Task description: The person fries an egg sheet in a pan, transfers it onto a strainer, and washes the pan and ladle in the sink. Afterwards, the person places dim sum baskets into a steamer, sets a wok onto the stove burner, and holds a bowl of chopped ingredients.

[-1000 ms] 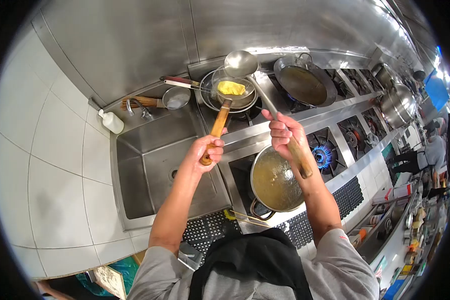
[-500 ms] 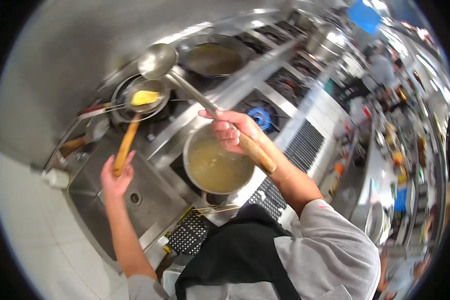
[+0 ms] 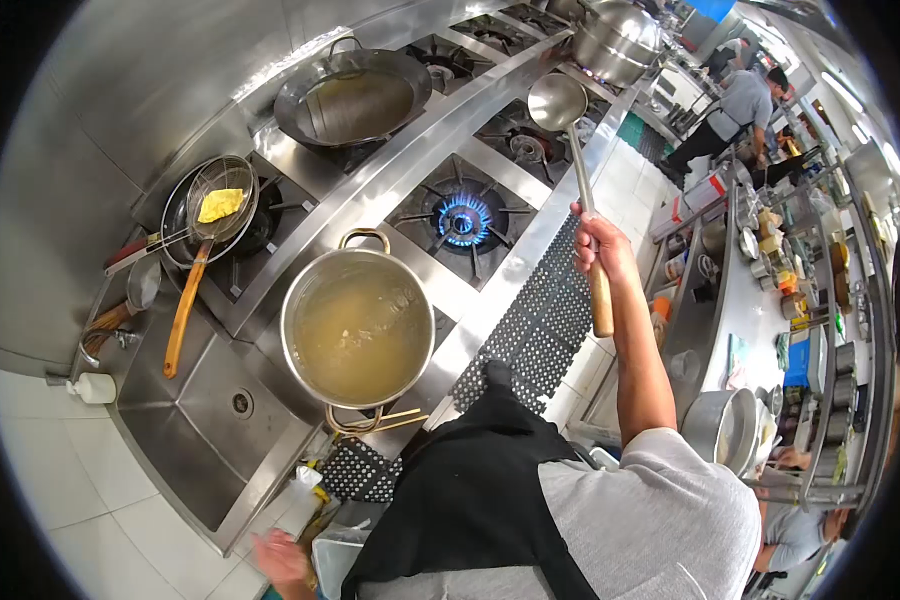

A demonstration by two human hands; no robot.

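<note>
Right hand, head view: fingers wrapped around the wooden handle of a ladle, its bowl raised over the range near a burner. Left hand: low at bottom edge, blurred, fingers look spread, near the sink. Strainer with yellow food rests over the back burner, handle over sink.

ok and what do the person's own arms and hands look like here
The right hand is bare, with no glove; the left hand looks ungloved too, though blurred. The right sleeve is short and grey, leaving the forearm uncovered.
</note>
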